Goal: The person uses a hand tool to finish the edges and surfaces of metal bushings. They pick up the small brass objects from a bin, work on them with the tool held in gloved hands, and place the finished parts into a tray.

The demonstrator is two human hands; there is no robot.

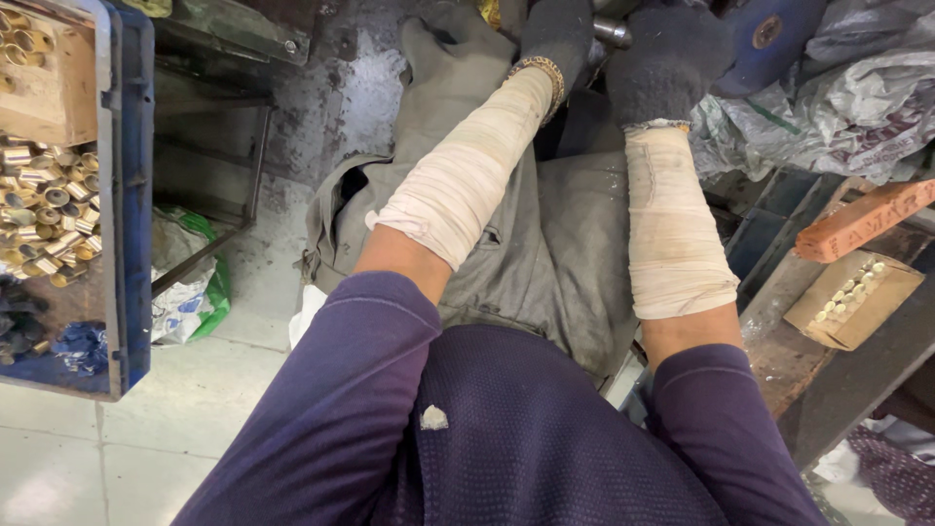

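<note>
Both my forearms are wrapped in pale cloth and both hands wear dark knitted gloves. My left hand (557, 37) and my right hand (667, 58) reach forward to the top edge of the view, close together around a shiny metal rod (612, 31). The rod shows only between the two gloves; the fingers are cut off by the frame edge, so the grip is not visible. A grey-green cloth (545, 234) lies over my lap beneath the arms. I wear a dark purple top.
A blue crate (131, 195) at the left holds several short brass tubes (44, 209). At the right stand a small cardboard box of pale pieces (852, 297), an orange bar (862, 222), a dark round disc (769, 39) and crumpled plastic bags (857, 97). Pale floor tiles lie below left.
</note>
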